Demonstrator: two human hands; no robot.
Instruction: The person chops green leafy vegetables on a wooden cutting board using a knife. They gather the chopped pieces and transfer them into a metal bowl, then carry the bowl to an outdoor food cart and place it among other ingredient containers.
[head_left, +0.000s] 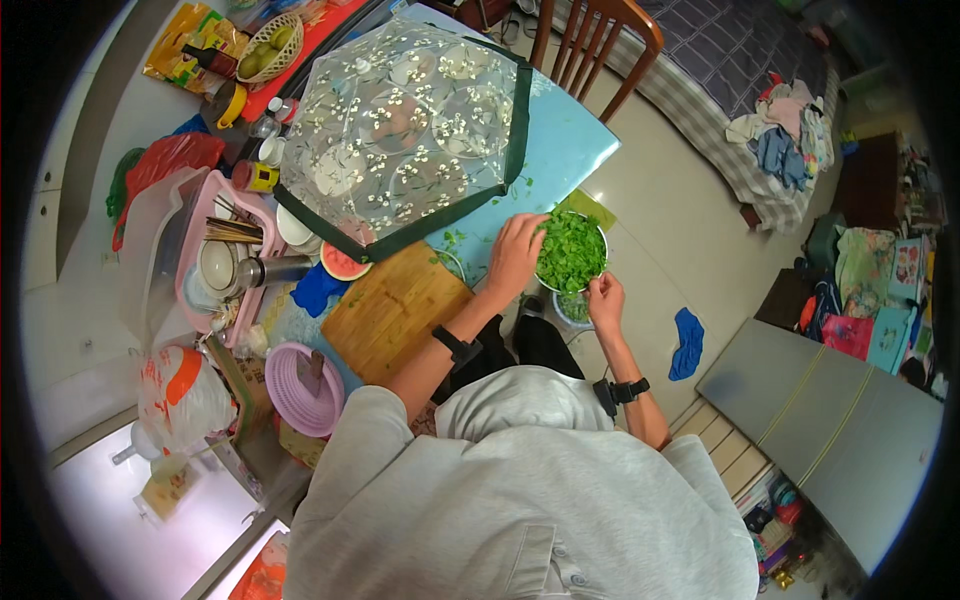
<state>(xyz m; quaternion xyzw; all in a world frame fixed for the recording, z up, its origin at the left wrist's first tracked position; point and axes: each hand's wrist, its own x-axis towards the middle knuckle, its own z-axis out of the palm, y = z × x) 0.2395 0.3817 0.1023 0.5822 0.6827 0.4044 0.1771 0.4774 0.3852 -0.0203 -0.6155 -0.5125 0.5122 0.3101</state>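
A white-rimmed bowl (606, 255) full of cut leafy greens (570, 251) is held beyond the table's edge, above the floor. My right hand (606, 300) grips its rim at the near right side. At the left side, the fingers of my left hand (517, 251) reach the greens and the rim; their exact hold is hidden. Below the bowl, a bin (574, 309) with green scraps in it shows partly. A wooden cutting board (401, 322) lies on the table left of my left forearm. A few leaf bits (454, 240) are scattered beyond the board.
A mesh food cover (405, 142) stands over several dishes on the blue table (562, 142). Near the board are a cut watermelon (345, 261), a blue cloth (319, 289), a steel flask (274, 271) and a purple basket (304, 390). A wooden chair (600, 45) stands beyond.
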